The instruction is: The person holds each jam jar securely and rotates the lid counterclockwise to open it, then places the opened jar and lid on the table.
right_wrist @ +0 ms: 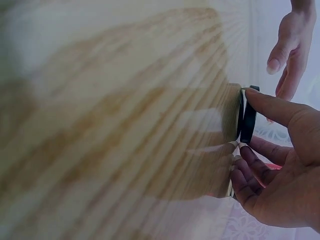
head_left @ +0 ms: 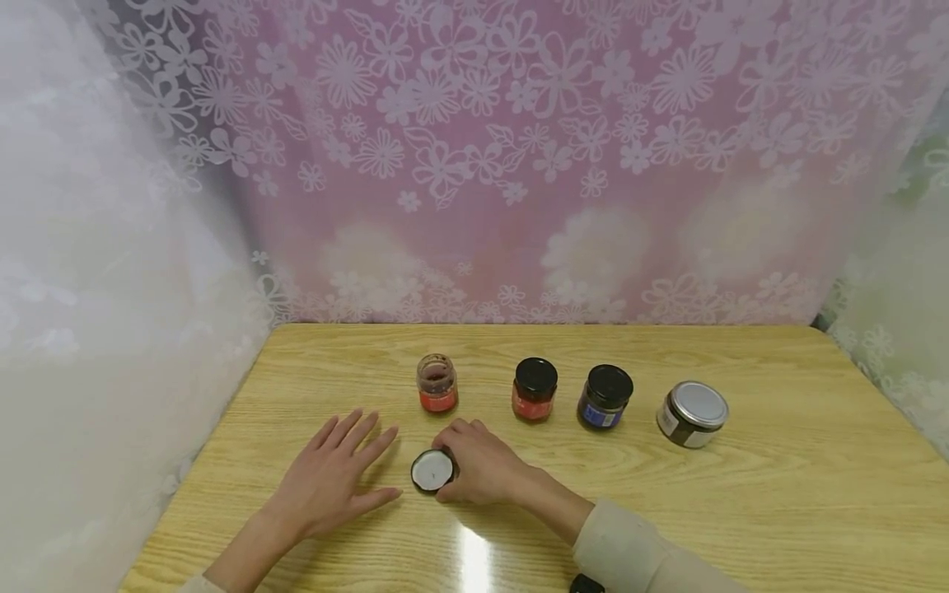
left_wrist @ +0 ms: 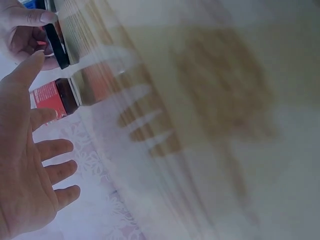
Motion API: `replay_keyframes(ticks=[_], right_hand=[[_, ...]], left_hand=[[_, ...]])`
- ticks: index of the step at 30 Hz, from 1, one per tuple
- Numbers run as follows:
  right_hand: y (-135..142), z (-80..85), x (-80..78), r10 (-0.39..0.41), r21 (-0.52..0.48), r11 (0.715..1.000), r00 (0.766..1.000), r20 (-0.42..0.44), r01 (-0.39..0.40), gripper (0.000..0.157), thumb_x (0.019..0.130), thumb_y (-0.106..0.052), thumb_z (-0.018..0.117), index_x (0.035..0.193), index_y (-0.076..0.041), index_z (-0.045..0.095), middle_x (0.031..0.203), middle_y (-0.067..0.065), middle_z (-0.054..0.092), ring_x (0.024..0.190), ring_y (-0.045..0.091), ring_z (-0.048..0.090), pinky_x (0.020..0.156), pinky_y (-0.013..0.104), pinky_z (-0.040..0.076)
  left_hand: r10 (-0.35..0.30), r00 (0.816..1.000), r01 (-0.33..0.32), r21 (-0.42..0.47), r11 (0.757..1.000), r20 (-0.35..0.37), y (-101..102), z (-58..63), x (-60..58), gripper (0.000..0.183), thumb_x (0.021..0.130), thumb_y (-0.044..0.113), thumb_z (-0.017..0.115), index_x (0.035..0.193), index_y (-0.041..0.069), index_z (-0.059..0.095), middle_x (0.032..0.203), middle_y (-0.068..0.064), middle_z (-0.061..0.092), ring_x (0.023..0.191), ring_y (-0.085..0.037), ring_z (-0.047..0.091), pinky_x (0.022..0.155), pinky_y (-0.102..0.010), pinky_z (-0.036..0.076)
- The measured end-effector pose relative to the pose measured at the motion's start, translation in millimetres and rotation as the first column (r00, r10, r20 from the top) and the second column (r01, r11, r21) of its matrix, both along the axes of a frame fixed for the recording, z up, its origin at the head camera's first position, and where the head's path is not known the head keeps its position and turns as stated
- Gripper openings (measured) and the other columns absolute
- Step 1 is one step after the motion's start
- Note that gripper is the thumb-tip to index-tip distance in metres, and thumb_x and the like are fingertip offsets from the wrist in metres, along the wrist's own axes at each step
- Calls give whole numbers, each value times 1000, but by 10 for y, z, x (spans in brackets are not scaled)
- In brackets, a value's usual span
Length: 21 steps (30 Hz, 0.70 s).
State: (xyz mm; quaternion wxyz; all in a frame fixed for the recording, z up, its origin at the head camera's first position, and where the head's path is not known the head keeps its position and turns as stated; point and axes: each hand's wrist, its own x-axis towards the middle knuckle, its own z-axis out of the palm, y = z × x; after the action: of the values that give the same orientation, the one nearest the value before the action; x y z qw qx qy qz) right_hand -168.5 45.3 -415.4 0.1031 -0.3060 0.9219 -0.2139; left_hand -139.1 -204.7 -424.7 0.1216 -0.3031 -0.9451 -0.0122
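Between thumb and fingers my right hand (head_left: 482,463) pinches a black jar lid (head_left: 432,471), its white inner side facing up, low over the wooden table. The right wrist view shows the lid (right_wrist: 249,115) edge-on, close over the tabletop. To its left, my left hand (head_left: 326,478) is spread with straight fingers and holds nothing; its thumb points toward the lid. Behind the two hands stands an open glass jar (head_left: 437,384) with a red label and dark residue inside. In the left wrist view this jar (left_wrist: 52,99) appears beyond the left fingers.
Right of the open jar stand a red-label jar (head_left: 534,389) with a black lid, a blue-label jar (head_left: 605,397) with a black lid, and a wider jar (head_left: 693,413) with a silver lid. A small black object (head_left: 587,584) lies by the right sleeve. A floral curtain (head_left: 519,165) hangs behind the table.
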Motion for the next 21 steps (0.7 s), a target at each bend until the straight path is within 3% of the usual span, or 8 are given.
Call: replay_keyframes(ticks=[12,17,21], right_hand=[[17,0,-14,22,-25,999,999,24,-21,56,72,-37,84,119,-14,62,113,-3,54,98,14,47,86,29,42],[44,30,-6,47,-54,998,997,64,-44,55,80,-38,77,125,-12,59,120,-3,54,105,14,47,88,29,41],[93,61,3,116,-68,991,992,47,-113,51,89,-40,67,130,-12,56,125,-2,54,113,13,47,93,30,40]], left_hand=[[24,1000,-24,1,1000,12,-40,-9,15,73,88,70,44,140,19,51,141,-13,46,133,-34,37,107,-51,27],[23,1000,-23,-2,1000,3,-48,17,19,73,88,69,43,140,19,51,142,-13,46,133,-34,37,107,-50,28],[26,1000,-25,8,1000,-9,-56,34,29,73,88,69,44,140,18,52,141,-13,46,132,-34,37,106,-50,28]])
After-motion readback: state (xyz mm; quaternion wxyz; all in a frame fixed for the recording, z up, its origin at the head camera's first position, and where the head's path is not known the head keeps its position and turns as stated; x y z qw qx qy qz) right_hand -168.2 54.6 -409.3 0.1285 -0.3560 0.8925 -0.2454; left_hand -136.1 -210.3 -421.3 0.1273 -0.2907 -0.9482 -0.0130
